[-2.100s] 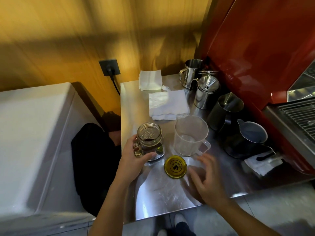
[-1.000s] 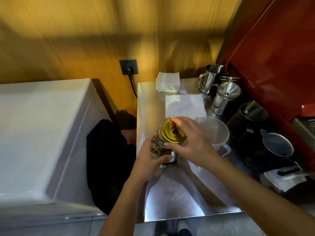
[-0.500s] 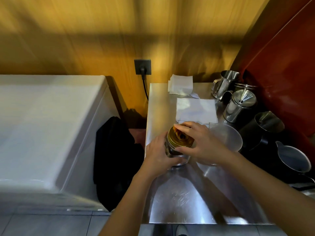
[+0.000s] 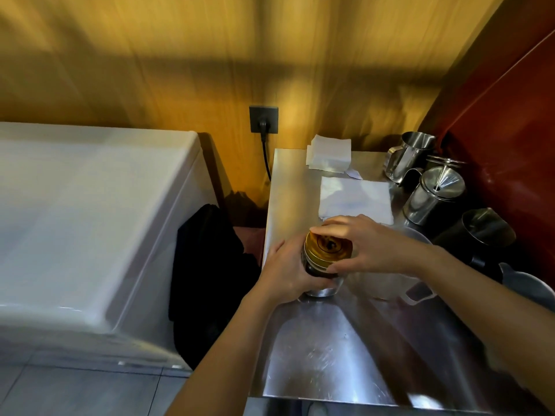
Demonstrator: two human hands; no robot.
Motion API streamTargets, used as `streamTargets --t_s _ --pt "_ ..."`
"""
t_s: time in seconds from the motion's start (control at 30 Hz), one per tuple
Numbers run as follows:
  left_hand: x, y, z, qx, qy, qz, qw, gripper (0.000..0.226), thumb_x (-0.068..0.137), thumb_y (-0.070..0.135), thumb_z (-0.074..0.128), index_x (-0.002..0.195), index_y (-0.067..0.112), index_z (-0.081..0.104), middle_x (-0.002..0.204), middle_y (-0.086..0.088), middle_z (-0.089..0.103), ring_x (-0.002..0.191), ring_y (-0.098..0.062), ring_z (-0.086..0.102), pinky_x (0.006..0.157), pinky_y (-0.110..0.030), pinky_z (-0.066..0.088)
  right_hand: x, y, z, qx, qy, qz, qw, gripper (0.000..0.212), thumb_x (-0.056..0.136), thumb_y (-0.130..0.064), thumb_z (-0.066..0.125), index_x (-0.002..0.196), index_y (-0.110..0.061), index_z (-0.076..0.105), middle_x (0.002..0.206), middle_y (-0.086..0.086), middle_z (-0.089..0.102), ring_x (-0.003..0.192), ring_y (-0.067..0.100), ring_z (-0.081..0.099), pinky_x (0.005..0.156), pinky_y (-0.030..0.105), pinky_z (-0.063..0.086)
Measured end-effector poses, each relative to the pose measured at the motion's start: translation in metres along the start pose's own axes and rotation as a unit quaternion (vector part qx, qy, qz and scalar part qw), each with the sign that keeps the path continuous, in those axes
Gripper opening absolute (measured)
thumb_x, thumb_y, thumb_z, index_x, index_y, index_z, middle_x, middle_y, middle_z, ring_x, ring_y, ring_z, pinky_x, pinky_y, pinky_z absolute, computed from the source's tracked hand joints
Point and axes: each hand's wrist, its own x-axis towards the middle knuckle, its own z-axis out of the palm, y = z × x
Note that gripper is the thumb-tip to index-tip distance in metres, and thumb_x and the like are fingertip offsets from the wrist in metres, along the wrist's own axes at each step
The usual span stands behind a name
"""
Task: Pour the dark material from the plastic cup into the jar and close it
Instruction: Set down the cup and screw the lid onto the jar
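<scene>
Fingers [image 4: 339, 224] of the right hand [image 4: 372, 247] curl over the gold lid [image 4: 326, 249], thumb at its near edge and the others at its far edge, clamped on it. The lid sits on top of the jar [image 4: 319, 276], slightly tilted toward the camera. The left hand [image 4: 283, 273] wraps the jar from its left side, closed around the glass. Dark material shows through the glass below the lid. The jar stands on the steel surface [image 4: 315, 355], near its left edge.

Just right of the jar, partly hidden under the right wrist, stands the clear plastic cup [image 4: 387, 283], handle toward the camera; its contents cannot be made out. Behind the hands lies a white cloth [image 4: 356, 199], and farther back a stack of napkins [image 4: 329, 156]. Steel pitchers [image 4: 432, 193] cluster along the right, against a red panel [image 4: 516, 145]. Left of the surface sits a white chest [image 4: 75, 211], with a wall socket [image 4: 263, 119] above the gap.
</scene>
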Motion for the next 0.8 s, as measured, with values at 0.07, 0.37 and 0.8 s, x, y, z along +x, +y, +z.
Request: streamTargets --t_s 0.07,0.37,0.8 --pt "-0.001 0.001 -0.001 -0.018 -0.011 -0.011 1.0 0.079 0.05 0.063 0.075 0.119 0.041 0.043 0.1 0.033 0.049 0.104 0.008 0.041 0.103 -0.042 0.034 0.001 0.001 -0.002 0.008 -0.02 -0.009 1.0 0.066 0.079 -0.041 0.068 0.135 -0.034 0.034 0.133 -0.001 0.044 0.103 0.001 0.03 0.084 0.013 0.029" --pt "-0.002 0.004 -0.003 -0.047 -0.022 -0.021 0.998 0.078 0.052 0.053 0.082 0.12 0.036 0.046 0.114 0.009 0.059 0.11 -0.017 0.052 0.097 -0.049 0.042 0.005 -0.002 -0.009 -0.032 -0.035 0.032 0.998 0.076 0.071 -0.051 0.072 0.133 -0.029 0.035 0.121 0.003 0.052 0.104 0.019 0.048 0.087 0.033 0.047" --pt "-0.003 0.0 0.002 -0.072 -0.012 -0.02 0.997 0.078 0.049 0.055 0.081 0.116 0.046 0.042 0.11 0.019 0.055 0.106 -0.008 0.053 0.093 -0.042 0.047 -0.001 -0.015 -0.011 -0.017 -0.02 -0.033 0.999 0.069 0.076 -0.033 0.072 0.135 -0.029 0.037 0.135 0.001 0.041 0.114 0.006 0.028 0.092 0.02 0.023"
